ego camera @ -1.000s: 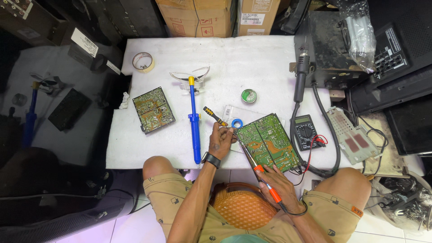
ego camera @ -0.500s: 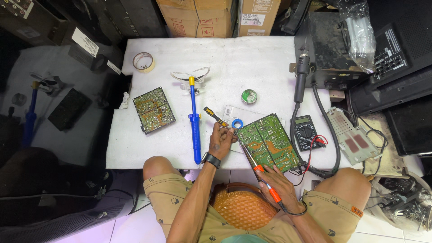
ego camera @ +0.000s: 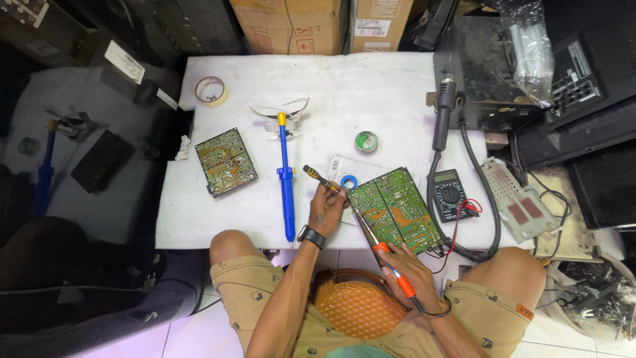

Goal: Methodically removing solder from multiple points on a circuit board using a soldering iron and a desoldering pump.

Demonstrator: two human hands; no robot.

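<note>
Soldering iron (ego camera: 391, 268) in right hand (ego camera: 411, 272) | tip on green circuit board (ego camera: 396, 209)

White desk (ego camera: 371, 79); cardboard boxes (ego camera: 311, 26) stacked behind; pale tiled floor (ego camera: 199, 331); dark equipment casings (ego camera: 583, 113) at right.

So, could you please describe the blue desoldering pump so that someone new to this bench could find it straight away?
Start at the white table and find the clear safety glasses near its middle. The desoldering pump lies with its yellow tip under them and runs straight toward the person, between the small circuit board and the left hand. It is the only long, blue, rod-shaped tool on the table.
</note>
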